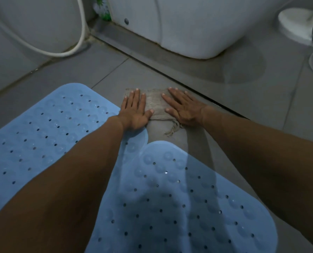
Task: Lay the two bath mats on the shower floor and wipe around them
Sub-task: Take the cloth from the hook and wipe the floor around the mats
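Two light-blue rubber bath mats with holes and suction cups lie flat on the grey tiled floor. One mat (42, 128) is at the left, the other mat (179, 207) at the lower middle, and their rounded corners overlap slightly. Just beyond them a beige cloth (154, 105) with a frayed corner lies on the tiles. My left hand (134, 111) presses flat on the cloth's left side with straight fingers. My right hand (183, 106) presses flat on its right side, fingers spread.
A white toilet base (188, 30) stands beyond the cloth, behind a long floor drain slot (170, 73). A white hose (79, 42) hangs by the left wall. A white round stand (298, 22) and cables sit at the far right. Bare tiles lie to the right.
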{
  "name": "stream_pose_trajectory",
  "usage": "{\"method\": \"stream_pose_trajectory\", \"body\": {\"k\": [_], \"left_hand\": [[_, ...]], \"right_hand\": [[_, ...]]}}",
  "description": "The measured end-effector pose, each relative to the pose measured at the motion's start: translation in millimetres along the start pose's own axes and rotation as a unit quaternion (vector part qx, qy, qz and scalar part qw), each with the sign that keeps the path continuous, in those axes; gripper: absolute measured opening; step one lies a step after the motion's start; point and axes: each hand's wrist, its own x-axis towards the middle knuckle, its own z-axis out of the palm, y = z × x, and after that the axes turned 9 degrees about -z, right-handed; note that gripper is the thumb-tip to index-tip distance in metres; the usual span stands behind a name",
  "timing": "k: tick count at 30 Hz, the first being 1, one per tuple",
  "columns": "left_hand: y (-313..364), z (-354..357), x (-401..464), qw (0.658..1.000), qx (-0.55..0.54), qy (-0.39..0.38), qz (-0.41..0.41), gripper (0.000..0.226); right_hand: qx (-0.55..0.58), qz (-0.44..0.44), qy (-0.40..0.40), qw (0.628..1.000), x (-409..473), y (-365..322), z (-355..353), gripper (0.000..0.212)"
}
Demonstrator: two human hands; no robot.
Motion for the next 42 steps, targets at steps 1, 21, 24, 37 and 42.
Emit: {"method": "stream_pose_trajectory", "body": {"k": [1, 21, 24, 37, 42], "left_hand": [[0.1, -0.3, 0.5, 1.0, 0.001, 0.001, -0.001, 0.073], [49.6, -4.1, -26.6, 0.991, 0.032, 0.007, -0.129, 0.073], [65.9, 5.6, -39.5, 0.993, 0.024, 0.008, -0.113, 0.075], [205.6, 51.2, -114.8, 0.998, 0.034, 0.014, 0.058, 0.08], [276.2, 75.6, -170.2, 0.988, 0.04, 0.004, 0.146, 0.08]], "right_hand": [[0.004, 0.002, 0.0, 1.0, -0.3, 0.5, -0.1, 0.063], [0.031, -0.026, 0.068, 0.997, -9.3, 10.8, 17.9, 0.063], [0.026, -0.033, 0.053, 0.998, -35.3, 18.3, 21.3, 0.064], [0.03, 0.062, 0.059, 0.996, -238.8, 64.1, 66.8, 0.066], [0.041, 0.152, 0.055, 0.986, -345.0, 69.6, 96.0, 0.068]]}}
